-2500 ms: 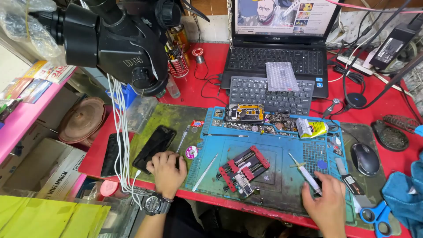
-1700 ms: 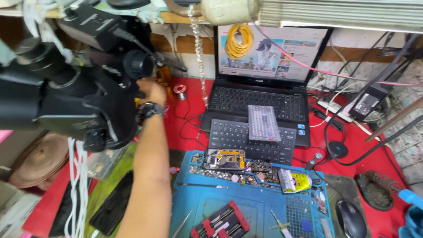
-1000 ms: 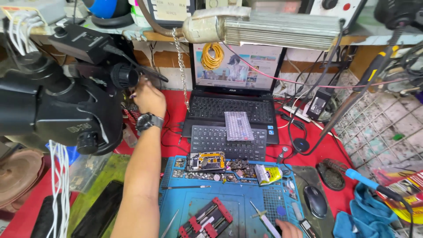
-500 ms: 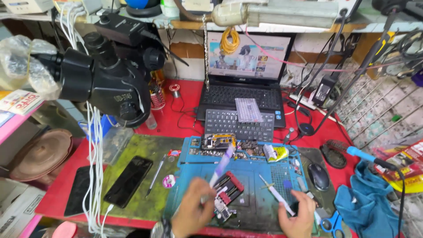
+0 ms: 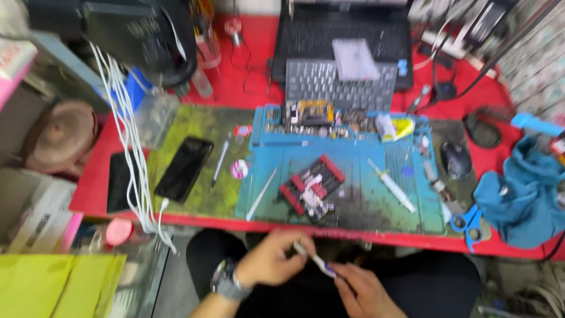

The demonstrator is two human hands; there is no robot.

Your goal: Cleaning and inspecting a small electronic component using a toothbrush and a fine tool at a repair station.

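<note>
Left hand [image 5: 272, 259] and right hand [image 5: 362, 290], both pinching one slim pale tool [image 5: 313, 259] with a purple end, below the red table edge [image 5: 376, 234] at 6 o'clock; red-clamped phone holder [image 5: 312, 186] on blue mat [image 5: 353, 200] at 12 o'clock.

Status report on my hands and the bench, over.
Left hand and right hand both grip a thin tool over the lap. Blue mat untouched. Nothing between them.
</note>
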